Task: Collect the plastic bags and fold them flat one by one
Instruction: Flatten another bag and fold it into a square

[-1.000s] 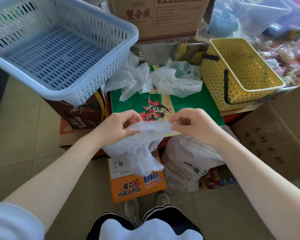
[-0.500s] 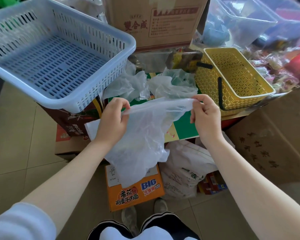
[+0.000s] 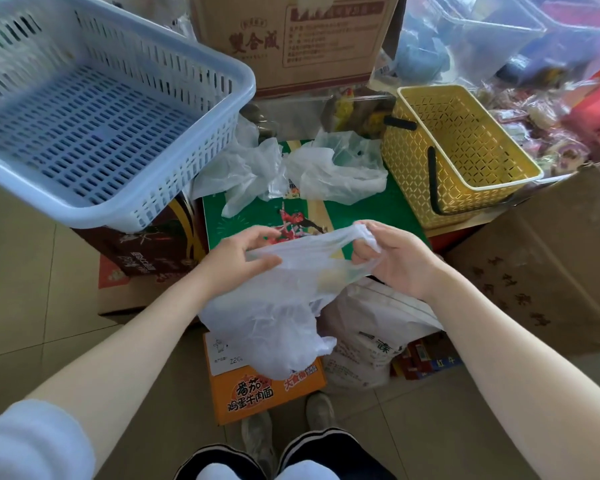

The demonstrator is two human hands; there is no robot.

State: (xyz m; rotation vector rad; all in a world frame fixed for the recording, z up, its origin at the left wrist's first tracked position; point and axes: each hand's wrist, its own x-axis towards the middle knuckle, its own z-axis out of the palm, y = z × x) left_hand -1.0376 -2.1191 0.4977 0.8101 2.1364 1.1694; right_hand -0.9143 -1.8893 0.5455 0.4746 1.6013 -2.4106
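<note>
A thin translucent white plastic bag [image 3: 274,327] hangs in front of me, held by its top edge. My left hand [image 3: 238,256] pinches the left end and my right hand [image 3: 392,259] grips the bunched right end, so the top edge runs between them. The bag's body droops loosely below. Two more crumpled clear bags lie on the green box top [image 3: 257,216] beyond my hands: one bag [image 3: 239,168] on the left, the other bag [image 3: 340,171] on the right.
A pale blue slotted basket [image 3: 84,133] sits at the upper left and a yellow basket [image 3: 465,150] with black handles at the right. A cardboard box [image 3: 291,36] stands behind. An orange noodle box [image 3: 257,393] and a white sack [image 3: 371,344] lie on the tiled floor by my feet.
My hands spread the bag's top edge wide and lifted it, then came down and closer together. The right hand has gathered its end of the bag into a bunch.
</note>
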